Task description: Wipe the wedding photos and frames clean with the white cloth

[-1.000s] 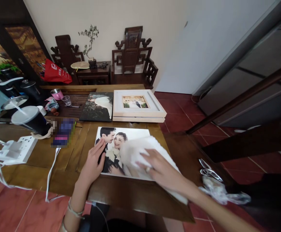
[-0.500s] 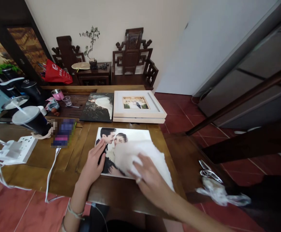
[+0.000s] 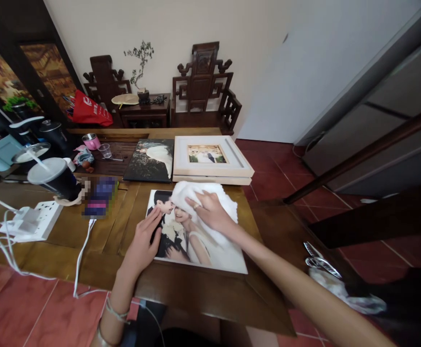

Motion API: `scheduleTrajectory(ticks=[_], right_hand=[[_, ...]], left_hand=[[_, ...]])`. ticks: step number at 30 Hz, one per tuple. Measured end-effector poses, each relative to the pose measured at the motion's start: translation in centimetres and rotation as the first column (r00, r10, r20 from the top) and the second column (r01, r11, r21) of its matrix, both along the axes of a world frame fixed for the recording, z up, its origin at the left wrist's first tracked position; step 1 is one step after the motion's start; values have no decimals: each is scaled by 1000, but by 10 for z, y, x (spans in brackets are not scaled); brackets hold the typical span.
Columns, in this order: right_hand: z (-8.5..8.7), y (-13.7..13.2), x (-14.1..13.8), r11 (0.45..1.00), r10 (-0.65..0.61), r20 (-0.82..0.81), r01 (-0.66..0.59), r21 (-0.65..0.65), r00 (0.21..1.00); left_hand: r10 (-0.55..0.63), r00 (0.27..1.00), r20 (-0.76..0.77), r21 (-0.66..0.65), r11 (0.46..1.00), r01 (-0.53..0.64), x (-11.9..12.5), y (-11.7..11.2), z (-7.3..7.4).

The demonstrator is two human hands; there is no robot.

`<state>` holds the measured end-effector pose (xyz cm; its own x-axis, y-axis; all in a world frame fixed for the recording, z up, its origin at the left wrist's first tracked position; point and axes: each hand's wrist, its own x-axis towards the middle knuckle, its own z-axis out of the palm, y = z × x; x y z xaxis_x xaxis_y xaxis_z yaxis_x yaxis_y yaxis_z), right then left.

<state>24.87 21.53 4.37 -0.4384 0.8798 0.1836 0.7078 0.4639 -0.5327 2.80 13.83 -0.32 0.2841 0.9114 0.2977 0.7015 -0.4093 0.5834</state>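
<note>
A wedding photo panel (image 3: pixel 200 246) lies flat on the wooden table (image 3: pixel 196 294) in front of me. My left hand (image 3: pixel 145 240) rests on its left side, fingers stretched out over the print. With my right hand (image 3: pixel 212 212) I press a white cloth (image 3: pixel 224 193) onto the panel's upper right part, fingers bent into the fabric. The cloth hides that corner and hangs past the top edge. Just behind lie a dark wedding photo panel (image 3: pixel 147 166) and a stack of pale frames, the top one a white picture frame (image 3: pixel 213 168).
To the left are a lidded cup (image 3: pixel 53 176) with a straw, a phone (image 3: pixel 100 196) on a charging cable and a white power strip (image 3: pixel 43 219). A pink mug (image 3: pixel 91 141) stands farther back. Scissors (image 3: pixel 320 260) and a plastic bag (image 3: pixel 362 300) lie at the right.
My right hand has swept the cloth up and away from me, from the panel's lower right to its top, baring the lower right of the photo. My left hand stays on the panel.
</note>
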Motion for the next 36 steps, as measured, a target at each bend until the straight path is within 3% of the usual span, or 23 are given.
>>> scheduleTrajectory(ticks=[2, 4, 8, 11, 13, 16, 19, 22, 24, 27, 29, 32, 36], right_hand=[[-2, 9, -8, 999, -25, 21, 24, 33, 999], [-4, -1, -13, 998, -36, 35, 34, 57, 999], [-4, -63, -13, 997, 7, 52, -11, 72, 999], [3, -114, -5, 984, 152, -12, -150, 100, 988], [9, -129, 1, 973, 223, -58, -219, 72, 973], [10, -114, 9, 977, 215, -37, -214, 11, 976], [5, -71, 8, 992, 125, 49, -126, 17, 991], [0, -34, -9, 998, 4, 87, -9, 62, 996], [-1, -25, -26, 996, -24, 88, 16, 85, 996], [-3, -40, -46, 993, 41, 96, -51, 105, 995], [-4, -63, -50, 978, 175, 76, -182, 101, 982], [1, -98, -40, 930, 365, -28, -363, 61, 931], [11, -116, -8, 927, 367, -122, -373, -35, 922]], left_hand=[[-1, 1000, 9, 4, 1000, 1, 0, 0, 0], [3, 1000, 17, 9, 1000, -3, 0, 0, 0], [12, 1000, 8, -5, 1000, -11, -1, 0, -2], [16, 1000, -5, -28, 999, -16, -1, 0, -3], [20, 1000, -9, -36, 999, -20, -1, 0, -3], [20, 1000, -15, -31, 999, -20, -1, 0, -3], [20, 1000, -5, -17, 1000, -20, 0, 0, -3], [21, 1000, 13, -17, 1000, -21, 0, -1, -1], [26, 998, 49, -21, 999, -25, 0, -3, 2], [59, 981, 184, -15, 998, -58, -1, -5, 9], [98, 960, 263, -9, 995, -99, -1, -6, 12], [153, 951, 269, -16, 988, -154, -1, -5, 13], [137, 975, 175, -34, 991, -133, 0, -4, 6]])
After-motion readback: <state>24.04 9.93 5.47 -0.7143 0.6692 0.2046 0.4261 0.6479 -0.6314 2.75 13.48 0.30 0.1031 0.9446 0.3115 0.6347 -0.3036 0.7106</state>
